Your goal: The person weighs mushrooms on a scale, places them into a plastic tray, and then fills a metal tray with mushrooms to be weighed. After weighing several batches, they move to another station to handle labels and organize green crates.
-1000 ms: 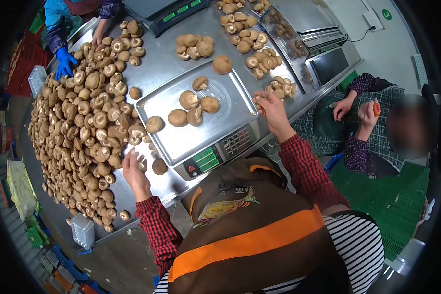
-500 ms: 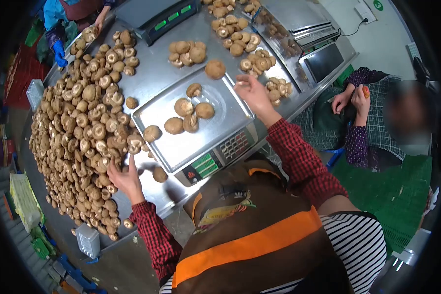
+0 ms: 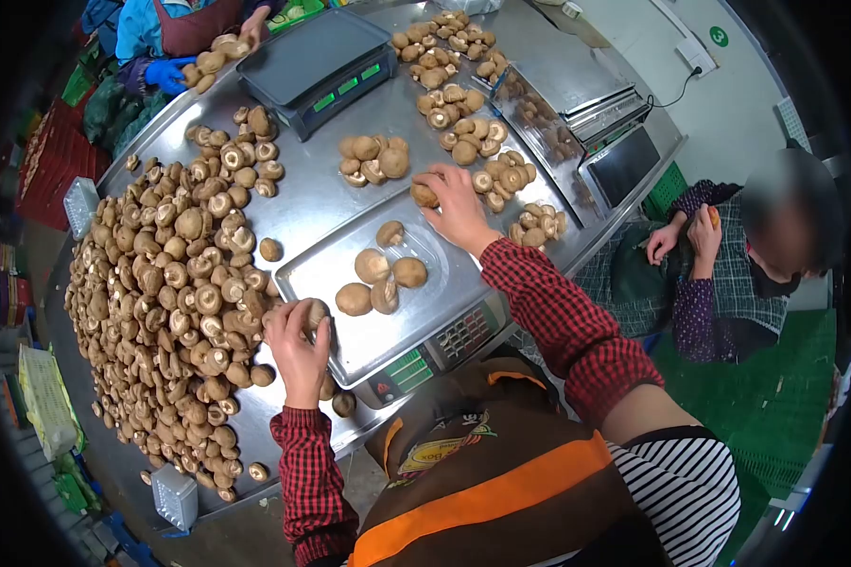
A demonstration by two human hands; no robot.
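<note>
My right hand (image 3: 460,213) is closed round a brown shiitake mushroom (image 3: 425,196) at the far edge of the scale's metal tray (image 3: 425,331). At the tray's left edge, my left hand (image 3: 298,352) has its thumb and fingers around another shiitake mushroom (image 3: 315,314), partly hidden by the hand. Between the hands, several mushrooms (image 3: 354,299) lie in a loose cluster on the tray. Left of my left hand spreads a large pile of mushrooms (image 3: 161,302), some cap up and some stem up.
Small heaps of mushrooms (image 3: 373,159) stand beyond the tray and to the right. A second scale (image 3: 317,71) is at the back. A co-worker's blue-gloved hand (image 3: 167,75) is near mushrooms at the far left. Another person (image 3: 719,255) sits at the right.
My right hand has moved left onto the mushroom at the tray's far edge and closed. My left hand has come from the pile to the mushroom at the tray's left edge. The view has shifted.
</note>
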